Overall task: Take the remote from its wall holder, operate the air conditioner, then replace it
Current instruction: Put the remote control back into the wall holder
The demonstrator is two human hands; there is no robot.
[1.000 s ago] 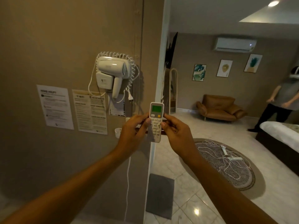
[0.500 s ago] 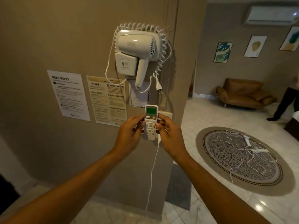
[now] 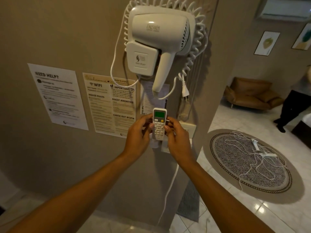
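Observation:
A white remote (image 3: pixel 159 122) with a green screen and a yellow button stands upright close to the beige wall, below the hair dryer. My left hand (image 3: pixel 139 135) grips its left edge and my right hand (image 3: pixel 176 138) grips its right edge. A pale bracket, probably the wall holder (image 3: pixel 155 144), peeks out just under the remote, mostly hidden by my fingers. I cannot tell whether the remote's bottom end sits in it. The air conditioner (image 3: pixel 286 9) hangs high on the far wall at the top right.
A white wall-mounted hair dryer (image 3: pixel 159 39) with coiled cord hangs above my hands. Paper notices (image 3: pixel 57 96) are stuck to the wall at left. A round rug (image 3: pixel 252 165) with tangled white cables lies on the tiled floor. A person's legs (image 3: pixel 289 110) stand beside a brown armchair (image 3: pixel 250 95).
I have stepped closer to the wall and turned left. Both hands have carried the remote down and in toward the wall below the hair dryer. The air conditioner has slid to the frame's corner.

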